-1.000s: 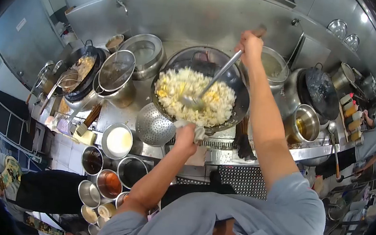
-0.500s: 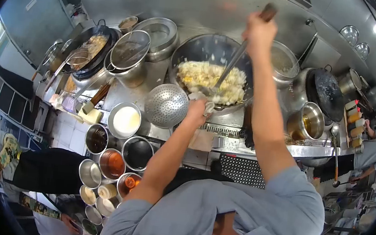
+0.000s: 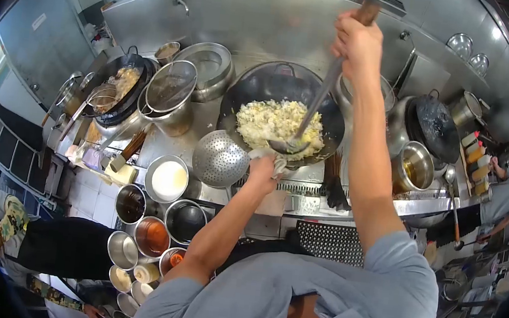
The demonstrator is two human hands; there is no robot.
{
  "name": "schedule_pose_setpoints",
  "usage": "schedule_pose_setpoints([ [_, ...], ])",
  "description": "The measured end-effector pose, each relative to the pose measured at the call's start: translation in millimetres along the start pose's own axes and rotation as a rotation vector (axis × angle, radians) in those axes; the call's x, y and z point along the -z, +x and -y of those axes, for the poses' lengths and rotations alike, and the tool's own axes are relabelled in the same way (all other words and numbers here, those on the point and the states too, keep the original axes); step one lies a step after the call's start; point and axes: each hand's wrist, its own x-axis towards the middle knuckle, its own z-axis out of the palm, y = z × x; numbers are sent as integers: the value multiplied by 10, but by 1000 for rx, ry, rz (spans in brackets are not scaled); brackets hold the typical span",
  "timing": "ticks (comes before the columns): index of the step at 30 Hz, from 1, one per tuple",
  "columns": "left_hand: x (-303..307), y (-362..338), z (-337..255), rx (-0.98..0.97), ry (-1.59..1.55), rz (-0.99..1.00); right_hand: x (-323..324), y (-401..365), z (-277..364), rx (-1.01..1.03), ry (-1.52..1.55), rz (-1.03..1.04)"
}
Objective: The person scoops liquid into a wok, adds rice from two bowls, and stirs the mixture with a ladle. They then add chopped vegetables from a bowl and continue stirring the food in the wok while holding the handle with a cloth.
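Observation:
My right hand [image 3: 360, 43] is wrapped round the upper handle of a long ladle [image 3: 316, 106], raised above the back right of the wok. The ladle's bowl rests in a pale yellow and white mass of food [image 3: 280, 123] that looks like fried rice, inside a large black wok [image 3: 268, 85]. At the wok's near edge, my left hand [image 3: 262, 171] is closed on a folded whitish cloth [image 3: 276, 160]; the rim under the cloth is hidden. Just left of this hand lies a round perforated strainer [image 3: 220, 157].
Left of the wok are a mesh strainer [image 3: 171, 86] on a pot and another wok [image 3: 116, 85] with food. Several containers, one with white contents [image 3: 169, 179], stand front left. A dark wok [image 3: 436, 128] stands right. Other people are at both sides.
The wok has come down and sits flatter, with the food gathered together instead of tossed up. My left hand is slightly lower, and the ladle's bowl is lower in the food.

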Motion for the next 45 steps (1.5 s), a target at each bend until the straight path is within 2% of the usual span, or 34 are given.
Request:
schedule_pose_setpoints([
  [2,79,218,31,34,13,-53,-3,-126,-151,56,-82,-94],
  [4,456,750,442,-213,400,30,57,-111,-806,72,-118,-128],
  [5,473,477,537,-161,37,-6,158,-58,-999,113,-111,-93],
  [7,750,223,866,-232,111,41,236,89,-808,144,-32,-116],
  [9,918,-75,1041,-309,177,8,369,170,-741,176,99,-110],
  [10,790,-133,911,-318,177,13,355,196,-655,186,102,-107],
  [12,486,-193,598,-242,-43,-21,288,102,-392,100,86,-133],
  [13,374,-18,435,-255,23,-87,226,73,-303,90,51,-133],
  [14,489,380,381,-181,90,109,182,-8,-203,73,48,-140],
  [16,215,91,111,-164,100,129,73,-28,65,81,39,-13],
  [18,-59,-187,-112,2,98,-7,27,-132,159,121,42,12],
  [20,-32,170,-114,-12,69,13,35,-183,-127,90,-11,-65],
  [21,46,341,-76,-57,79,18,31,-182,-538,50,-141,-118],
  [22,142,462,28,-98,91,27,118,-116,-942,48,-86,-29],
  [23,245,494,258,-191,80,-32,192,-40,-1140,87,-70,-23],
  [24,306,445,366,-200,82,-12,248,88,-1178,141,-57,-14],
  [26,510,313,566,-106,184,134,362,248,-1023,160,-10,-19],
  [27,309,106,525,-321,22,2,374,370,-889,180,45,-13],
  [28,324,271,462,-325,26,1,341,427,-726,256,-38,-98],
  [30,367,747,292,-252,-26,-31,312,589,-367,229,40,-130],
  [31,251,766,147,-361,115,-1,287,637,-167,231,89,-70],
  [32,373,1206,187,-409,255,-14,248,696,23,273,108,-32],
  [33,265,1162,84,-365,248,-13,178,675,237,323,103,-44],
  [34,152,1092,-25,-326,241,-11,209,723,359,372,134,46],
  [36,172,1138,-32,-297,258,-13,347,738,372,435,162,113],
  [38,230,1193,-57,-263,279,-18,505,699,-156,451,160,-49],
  [40,243,1269,10,-249,319,-83,693,609,-1379,252,-79,-289],
  [42,119,1179,-114,-227,290,-72,874,327,-1808,95,163,-165],
  [44,219,1173,-43,-210,256,7,761,-65,-1611,79,77,18],
  [45,160,1124,-34,-252,181,-6,702,-224,-1663,149,4,43],
])
